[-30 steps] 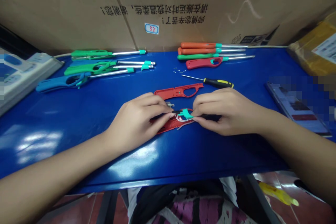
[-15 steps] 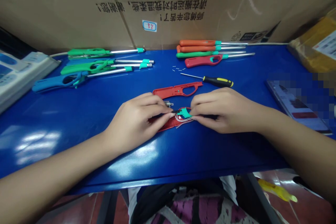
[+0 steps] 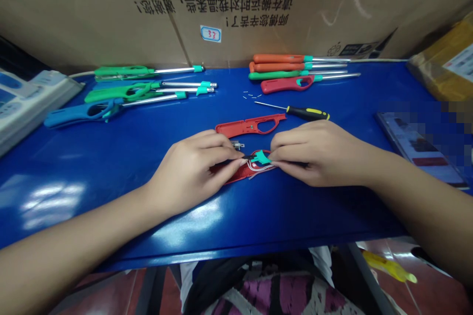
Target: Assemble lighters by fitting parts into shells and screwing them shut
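My left hand (image 3: 201, 165) pinches a small black part (image 3: 250, 157) between thumb and fingertips. Attached to its right is a green lighter trigger (image 3: 262, 157), whose right end is gripped by the fingertips of my right hand (image 3: 318, 155). Both parts are over the lower red lighter shell half (image 3: 240, 174), partly hidden by my left fingers. Thin white wires (image 3: 254, 167) curve below the trigger. The other red shell half (image 3: 232, 129) lies just beyond, inner side up. A small metal piece (image 3: 239, 145) shows beside my left fingertips.
A screwdriver (image 3: 308, 113) and several tiny screws (image 3: 251, 95) lie behind the shells. Lighters stand grouped at back left, including a blue one (image 3: 83, 113), and back right, including a red one (image 3: 283, 84). A cardboard box (image 3: 111, 24) walls the back; a phone-like slab (image 3: 421, 152) lies right.
The view has shifted very slightly. Both hands keep the same pinch on the black part and trigger, with hardly any movement.
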The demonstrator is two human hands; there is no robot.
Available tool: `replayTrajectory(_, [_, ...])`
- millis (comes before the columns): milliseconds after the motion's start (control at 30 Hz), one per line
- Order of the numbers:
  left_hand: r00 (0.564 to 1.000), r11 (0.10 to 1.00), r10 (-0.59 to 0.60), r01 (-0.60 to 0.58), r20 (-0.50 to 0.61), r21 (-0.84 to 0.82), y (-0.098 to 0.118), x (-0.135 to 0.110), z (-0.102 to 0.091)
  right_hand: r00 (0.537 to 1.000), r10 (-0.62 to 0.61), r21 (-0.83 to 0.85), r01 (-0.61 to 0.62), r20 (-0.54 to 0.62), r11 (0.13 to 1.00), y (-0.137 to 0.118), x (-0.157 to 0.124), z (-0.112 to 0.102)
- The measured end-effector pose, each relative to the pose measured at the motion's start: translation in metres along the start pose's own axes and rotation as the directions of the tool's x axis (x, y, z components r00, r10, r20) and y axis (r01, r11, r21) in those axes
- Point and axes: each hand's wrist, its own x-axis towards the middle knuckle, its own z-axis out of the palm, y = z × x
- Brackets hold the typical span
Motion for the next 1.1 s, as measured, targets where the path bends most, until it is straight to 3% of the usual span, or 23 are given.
replayTrajectory(367, [1.0, 1.0, 0.01, -0.009, 0.016, -0.018, 0.001, -0.0003, 0.0015, 0.998, -0.046, -0.104, 0.041, -0.042, 0.994, -0.0046, -0.0013, 0.0007])
replayTrajectory(767, [0.999, 0.999, 0.038, -0.037, 0.035, -0.037, -0.0024, -0.0004, 0.0023, 0.999, -0.034, -0.045, 0.033, -0.028, 0.998, -0.0041, -0.0009, 0.0018])
replayTrajectory(1100, [0.994, 0.994, 0.105, -0.104, 0.038, -0.041, -0.0032, -0.0003, 0.0044, 1.0, -0.027, -0.131, 0.028, 0.01, 0.991, -0.0043, -0.0018, 0.003])
